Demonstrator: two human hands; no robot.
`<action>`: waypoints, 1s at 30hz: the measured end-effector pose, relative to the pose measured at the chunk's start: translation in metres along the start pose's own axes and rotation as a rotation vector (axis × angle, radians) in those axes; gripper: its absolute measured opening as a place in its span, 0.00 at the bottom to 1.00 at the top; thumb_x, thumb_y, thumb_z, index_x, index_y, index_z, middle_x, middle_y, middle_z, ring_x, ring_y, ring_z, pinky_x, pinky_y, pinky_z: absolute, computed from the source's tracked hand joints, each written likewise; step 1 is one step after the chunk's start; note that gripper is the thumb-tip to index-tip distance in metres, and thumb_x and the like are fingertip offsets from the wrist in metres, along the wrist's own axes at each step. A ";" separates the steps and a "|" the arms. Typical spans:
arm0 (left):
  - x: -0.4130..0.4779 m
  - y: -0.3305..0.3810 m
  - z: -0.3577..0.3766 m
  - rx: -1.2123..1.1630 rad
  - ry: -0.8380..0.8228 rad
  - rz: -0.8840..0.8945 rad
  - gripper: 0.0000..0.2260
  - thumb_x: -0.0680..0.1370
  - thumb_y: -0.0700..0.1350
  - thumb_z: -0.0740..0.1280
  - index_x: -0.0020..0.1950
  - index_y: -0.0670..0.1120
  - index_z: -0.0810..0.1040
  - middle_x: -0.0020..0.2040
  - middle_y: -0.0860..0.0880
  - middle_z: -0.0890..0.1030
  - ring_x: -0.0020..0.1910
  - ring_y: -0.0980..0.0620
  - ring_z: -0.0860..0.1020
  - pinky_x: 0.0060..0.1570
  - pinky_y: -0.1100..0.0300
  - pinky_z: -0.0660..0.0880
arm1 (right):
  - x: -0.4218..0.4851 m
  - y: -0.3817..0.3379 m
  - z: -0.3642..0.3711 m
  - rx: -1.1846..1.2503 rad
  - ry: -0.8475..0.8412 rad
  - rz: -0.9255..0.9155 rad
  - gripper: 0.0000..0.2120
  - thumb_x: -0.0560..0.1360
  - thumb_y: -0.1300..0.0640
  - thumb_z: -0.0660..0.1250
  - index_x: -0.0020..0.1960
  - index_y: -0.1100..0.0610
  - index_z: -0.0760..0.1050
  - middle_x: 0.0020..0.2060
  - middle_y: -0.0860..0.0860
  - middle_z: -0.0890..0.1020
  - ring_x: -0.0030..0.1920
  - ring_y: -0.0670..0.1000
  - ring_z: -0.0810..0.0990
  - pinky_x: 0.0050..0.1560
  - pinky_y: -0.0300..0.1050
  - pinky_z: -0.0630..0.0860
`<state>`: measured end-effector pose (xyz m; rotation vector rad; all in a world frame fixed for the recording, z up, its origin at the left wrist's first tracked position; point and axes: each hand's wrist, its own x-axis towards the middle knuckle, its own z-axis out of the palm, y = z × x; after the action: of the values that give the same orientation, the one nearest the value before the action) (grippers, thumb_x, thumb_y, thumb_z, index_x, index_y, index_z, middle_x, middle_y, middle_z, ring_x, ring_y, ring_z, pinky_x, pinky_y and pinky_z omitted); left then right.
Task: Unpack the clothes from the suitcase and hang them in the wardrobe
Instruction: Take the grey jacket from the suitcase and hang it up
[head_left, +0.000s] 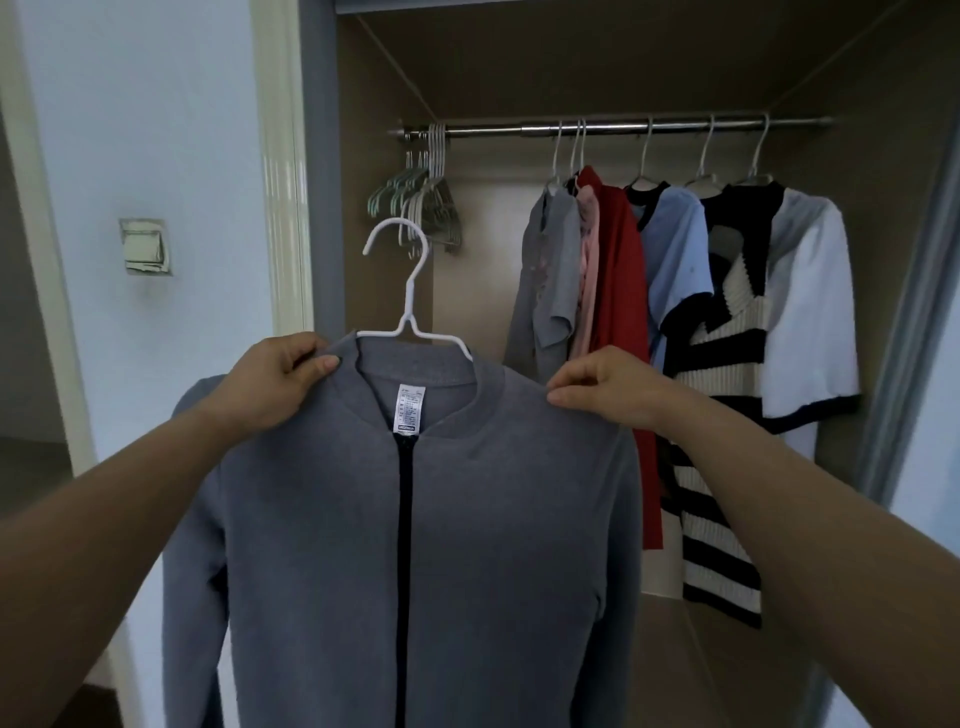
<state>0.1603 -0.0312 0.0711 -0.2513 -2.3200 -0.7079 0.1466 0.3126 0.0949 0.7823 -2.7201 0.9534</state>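
**Q:** What is the wardrobe (571, 67) holding?

**A:** Spare hangers (428, 208) are bunching at eleven o'clock on the rail (519, 128); shirts (675, 270) are hanging from one to two o'clock.

**Q:** And the jacket (493, 519)?

**A:** Grey with a black zip, it is riding a white hanger (410, 291) at centre. The left hand (275, 382) is pinching its collar and the right hand (605, 387) is pinching the shoulder. Bare rail is showing at twelve.

1. Only one view: a wide-angle cam on the person's head, looking forward and a bit down.
2. Really close in: left hand (280, 379) and right hand (602, 387) sit mid-frame, gripping the grey jacket (493, 519) that fills the space below them.
3. Past the hands it faces straight into the wardrobe (571, 62).
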 end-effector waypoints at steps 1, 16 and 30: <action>0.000 -0.002 -0.002 0.006 0.013 -0.004 0.10 0.80 0.43 0.62 0.45 0.38 0.77 0.40 0.40 0.79 0.41 0.44 0.75 0.39 0.64 0.68 | 0.000 -0.005 0.001 0.010 -0.018 -0.005 0.05 0.76 0.55 0.68 0.50 0.53 0.82 0.47 0.48 0.83 0.49 0.44 0.80 0.55 0.40 0.75; 0.035 0.049 0.065 0.005 -0.110 -0.293 0.22 0.77 0.49 0.64 0.69 0.45 0.65 0.61 0.41 0.75 0.60 0.40 0.75 0.54 0.54 0.71 | -0.004 -0.065 0.019 0.696 -0.182 0.318 0.05 0.68 0.65 0.66 0.43 0.63 0.76 0.41 0.58 0.80 0.39 0.52 0.78 0.42 0.43 0.74; 0.106 0.119 0.063 -0.731 -0.109 -0.207 0.14 0.82 0.47 0.54 0.61 0.47 0.75 0.60 0.42 0.77 0.57 0.45 0.75 0.62 0.48 0.72 | 0.068 -0.103 -0.001 0.742 0.235 0.350 0.08 0.73 0.67 0.63 0.50 0.70 0.74 0.40 0.61 0.78 0.39 0.57 0.77 0.41 0.46 0.76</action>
<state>0.0891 0.1012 0.1530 -0.3808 -2.1108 -1.6704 0.1420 0.2162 0.1716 0.2327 -2.3101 2.0382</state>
